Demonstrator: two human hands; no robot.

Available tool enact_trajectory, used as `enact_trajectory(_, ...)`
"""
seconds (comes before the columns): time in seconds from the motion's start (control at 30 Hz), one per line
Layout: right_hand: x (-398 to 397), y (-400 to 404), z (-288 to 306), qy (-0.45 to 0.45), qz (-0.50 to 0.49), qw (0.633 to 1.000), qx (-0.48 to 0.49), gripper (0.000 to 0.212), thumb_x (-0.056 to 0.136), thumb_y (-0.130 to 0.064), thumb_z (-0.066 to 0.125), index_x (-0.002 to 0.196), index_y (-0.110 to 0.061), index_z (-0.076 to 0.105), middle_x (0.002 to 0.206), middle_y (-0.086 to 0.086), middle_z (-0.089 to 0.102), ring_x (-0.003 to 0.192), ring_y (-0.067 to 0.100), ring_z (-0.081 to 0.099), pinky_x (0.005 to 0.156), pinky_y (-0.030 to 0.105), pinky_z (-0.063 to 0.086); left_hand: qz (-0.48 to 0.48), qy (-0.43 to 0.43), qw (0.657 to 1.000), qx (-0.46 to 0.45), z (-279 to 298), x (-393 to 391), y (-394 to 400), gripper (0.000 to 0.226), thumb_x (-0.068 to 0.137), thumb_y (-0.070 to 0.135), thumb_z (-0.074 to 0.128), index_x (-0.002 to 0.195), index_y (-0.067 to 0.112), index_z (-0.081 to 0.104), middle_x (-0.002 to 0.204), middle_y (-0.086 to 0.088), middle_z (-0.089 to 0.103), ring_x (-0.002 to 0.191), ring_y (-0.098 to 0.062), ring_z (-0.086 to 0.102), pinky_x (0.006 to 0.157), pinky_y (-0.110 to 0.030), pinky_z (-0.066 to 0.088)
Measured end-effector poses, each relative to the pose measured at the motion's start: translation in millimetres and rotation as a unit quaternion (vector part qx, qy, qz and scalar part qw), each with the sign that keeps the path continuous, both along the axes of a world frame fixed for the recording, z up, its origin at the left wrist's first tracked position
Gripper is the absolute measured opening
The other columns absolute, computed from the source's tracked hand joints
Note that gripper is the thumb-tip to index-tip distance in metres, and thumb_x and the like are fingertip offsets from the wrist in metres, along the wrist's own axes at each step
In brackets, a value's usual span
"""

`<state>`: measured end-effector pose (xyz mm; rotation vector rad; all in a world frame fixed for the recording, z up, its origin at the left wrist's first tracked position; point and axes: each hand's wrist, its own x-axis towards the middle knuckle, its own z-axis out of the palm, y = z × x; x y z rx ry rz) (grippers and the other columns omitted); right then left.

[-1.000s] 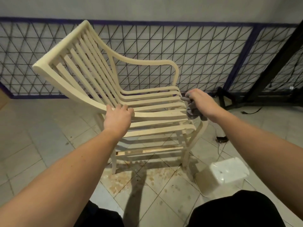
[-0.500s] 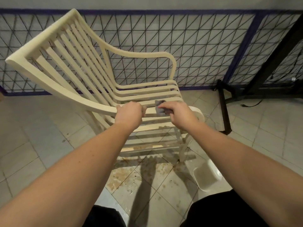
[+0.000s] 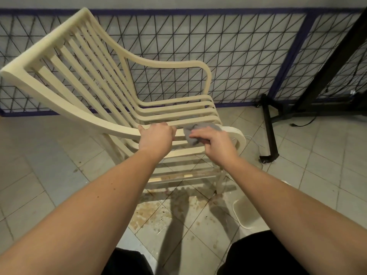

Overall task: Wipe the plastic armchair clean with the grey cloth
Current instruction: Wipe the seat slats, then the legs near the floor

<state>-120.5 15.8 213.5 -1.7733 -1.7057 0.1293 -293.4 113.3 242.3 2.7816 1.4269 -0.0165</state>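
grey cloth (image 3: pixel 195 132) partly under right hand (image 3: pixel 215 142), white bin (image 3: pixel 245 214) half behind forearm

Both forearms are bare from the bottom corners of the view up to the wrists — no sleeves, cuffs, watch or bands show anywhere along them. The left hand (image 3: pixel 156 136) and right hand (image 3: pixel 215 142) are bare as well, with no gloves and no rings to be seen on the fingers (image 3: pixel 195 133) that show. A small dark spot sits on the left forearm, about midway along it. At the bottom edge two dark shapes — black clothing (image 3: pixel 264 255) over the person's legs — fill the space between and below the arms; the fabric looks plain, and no seams, pockets or markings can be made out on it.
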Motion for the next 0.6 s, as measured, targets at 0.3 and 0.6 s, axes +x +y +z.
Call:
enact_trajectory(0.3, 6.4, -43.5, 7.3, 0.088, -0.010, 0.995, 0.046, 0.053, 0.086, 0.008, 0.063, 0.132, -0.020, 0.063, 0.122, -0.012, 0.064, 0.115, 0.004, 0.057, 0.108, 0.026, 0.044, 0.037, 0.008, 0.998, 0.046, -4.0, -23.2, 15.9, 0.032, 0.085, -0.007, 0.046, 0.082, 0.025, 0.048, 0.095, 0.000, 0.056, 0.103, -0.030, 0.054, 0.111, -0.071, 0.022)
enact_trajectory(0.6, 49.8, 15.8, 54.6, 0.075, -0.072, 0.995, 0.012, 0.032, 0.098, -0.012, 0.055, 0.128, -0.020, 0.062, 0.132, -0.003, 0.047, 0.117, 0.004, 0.040, 0.106, 0.020, 0.028, -0.014, -0.046, 0.997, -0.065, 10.7, 31.1, 8.9, 0.027, 0.089, 0.005, 0.051, 0.081, 0.029, 0.061, 0.096, -0.004, 0.068, 0.079, -0.028, 0.060, 0.063, -0.034, 0.046)
